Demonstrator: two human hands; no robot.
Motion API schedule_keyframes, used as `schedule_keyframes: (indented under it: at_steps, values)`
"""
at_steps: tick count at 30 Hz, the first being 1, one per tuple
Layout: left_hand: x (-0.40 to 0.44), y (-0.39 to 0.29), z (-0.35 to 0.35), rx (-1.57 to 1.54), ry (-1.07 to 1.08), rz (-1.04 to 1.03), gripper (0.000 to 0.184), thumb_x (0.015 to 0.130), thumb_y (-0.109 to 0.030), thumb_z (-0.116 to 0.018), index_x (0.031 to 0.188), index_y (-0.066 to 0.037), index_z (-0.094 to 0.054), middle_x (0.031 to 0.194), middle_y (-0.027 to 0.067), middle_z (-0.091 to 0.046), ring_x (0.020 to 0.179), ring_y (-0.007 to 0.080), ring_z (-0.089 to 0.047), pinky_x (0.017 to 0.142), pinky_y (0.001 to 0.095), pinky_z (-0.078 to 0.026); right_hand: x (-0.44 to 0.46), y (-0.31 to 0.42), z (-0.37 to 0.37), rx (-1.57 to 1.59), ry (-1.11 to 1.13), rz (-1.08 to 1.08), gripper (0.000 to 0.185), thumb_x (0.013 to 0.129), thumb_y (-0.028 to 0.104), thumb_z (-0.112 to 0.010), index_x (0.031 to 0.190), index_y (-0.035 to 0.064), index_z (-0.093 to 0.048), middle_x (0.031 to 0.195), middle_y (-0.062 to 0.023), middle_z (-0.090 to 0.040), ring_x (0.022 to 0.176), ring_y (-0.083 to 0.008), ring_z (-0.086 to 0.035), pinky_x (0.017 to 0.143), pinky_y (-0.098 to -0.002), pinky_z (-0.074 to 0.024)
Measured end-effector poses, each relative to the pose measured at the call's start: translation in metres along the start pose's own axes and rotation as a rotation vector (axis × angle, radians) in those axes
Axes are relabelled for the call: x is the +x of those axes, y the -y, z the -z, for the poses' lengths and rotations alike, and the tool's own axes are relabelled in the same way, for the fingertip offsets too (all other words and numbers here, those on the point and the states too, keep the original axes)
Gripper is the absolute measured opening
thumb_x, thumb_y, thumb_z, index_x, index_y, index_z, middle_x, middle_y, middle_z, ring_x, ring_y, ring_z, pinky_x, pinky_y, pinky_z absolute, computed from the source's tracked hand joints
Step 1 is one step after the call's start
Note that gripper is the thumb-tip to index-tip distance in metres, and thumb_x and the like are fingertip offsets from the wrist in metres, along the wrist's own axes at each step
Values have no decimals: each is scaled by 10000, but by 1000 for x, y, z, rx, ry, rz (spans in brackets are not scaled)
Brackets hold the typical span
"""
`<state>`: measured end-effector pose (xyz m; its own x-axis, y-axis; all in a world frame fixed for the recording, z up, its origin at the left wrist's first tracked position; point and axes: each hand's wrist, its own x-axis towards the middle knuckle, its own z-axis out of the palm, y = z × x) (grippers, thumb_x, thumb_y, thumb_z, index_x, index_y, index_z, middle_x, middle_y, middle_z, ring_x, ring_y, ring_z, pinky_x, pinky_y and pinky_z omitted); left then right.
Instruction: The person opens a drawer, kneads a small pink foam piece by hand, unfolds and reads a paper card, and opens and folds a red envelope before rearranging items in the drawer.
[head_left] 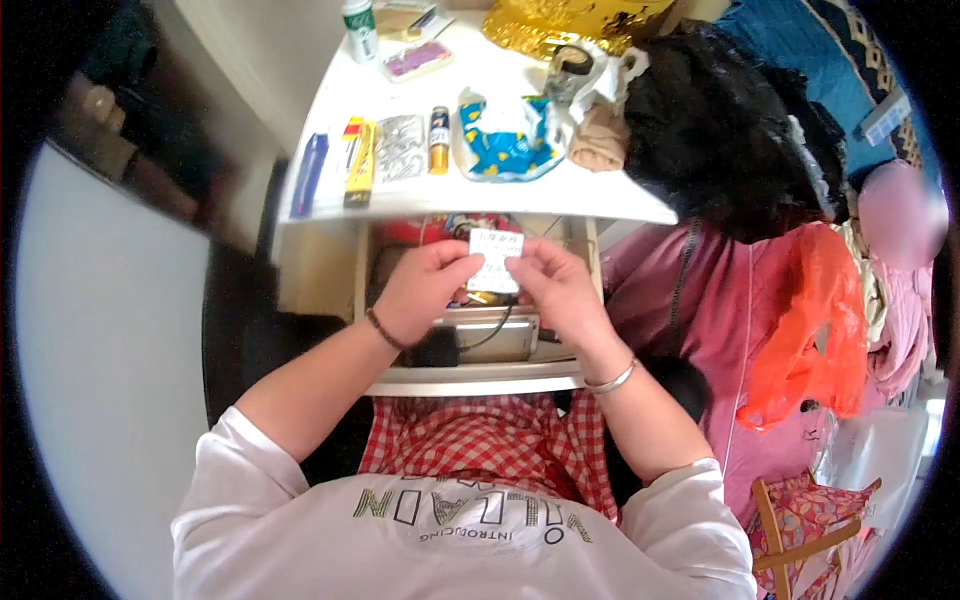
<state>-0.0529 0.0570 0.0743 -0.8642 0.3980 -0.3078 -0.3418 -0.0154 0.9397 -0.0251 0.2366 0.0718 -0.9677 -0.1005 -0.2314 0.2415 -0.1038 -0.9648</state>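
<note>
A small white card (pixel 496 248) with dark handwriting-like marks is held up over an open drawer (pixel 470 380). My left hand (pixel 418 285) grips its left edge between thumb and fingers. At the opposite edge, my right hand (pixel 562 292) pinches it the same way. Under the hands, the drawer holds a red printed packet (pixel 425 230), a dark cable (pixel 500 328) and a pale rectangular object (pixel 495 342). The hands and card hide part of the drawer's contents.
Above the drawer, the white tabletop (pixel 410 200) carries a yellow box (pixel 358 165), a gold-and-dark tube (pixel 439 140), a blue tissue packet (pixel 510 140) and a white bottle (pixel 361 32). To the right are a black plastic bag (pixel 715 125) and a red plastic bag (pixel 810 325).
</note>
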Motion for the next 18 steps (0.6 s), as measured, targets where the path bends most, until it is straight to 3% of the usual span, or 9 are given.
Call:
schedule_keyframes:
  at_steps: [4,10,11,15,18]
  values:
    - [-2,1,-3,-95,-41,-37,179,863,-112,-552,992,-11,-622,893,13,-618,705,47,-541,604,184,-441,2,-2,2,110,-6,23,128,876,101,-553,982,58,-610,694,25,-558,579,-39,-497,486,-156,-387]
    - [1,8,4,-52,8,-62,206,833,-72,-520,999,-22,-632,791,9,-601,668,66,-534,628,198,-448,3,-3,6,251,28,12,174,900,142,-500,969,32,-616,736,1,-572,611,-63,-516,504,-158,-402]
    - [0,7,2,-5,-21,-89,211,823,-56,-523,996,-16,-637,789,12,-613,665,67,-536,630,198,-448,0,6,4,205,32,-12,213,908,189,-505,984,22,-612,749,4,-571,614,-65,-510,519,-167,-405]
    - [-4,2,-1,96,17,-145,159,863,-55,-526,972,-9,-632,820,21,-616,698,74,-538,661,217,-455,1,-3,4,-112,-34,160,179,855,94,-590,996,-15,-597,788,-1,-588,694,-57,-518,622,-192,-426]
    - [-2,2,-1,21,35,-183,169,864,-54,-529,992,-6,-628,819,30,-621,697,81,-543,659,219,-457,0,2,3,-45,-117,239,184,843,80,-602,1010,2,-599,787,0,-587,694,-61,-516,626,-198,-427]
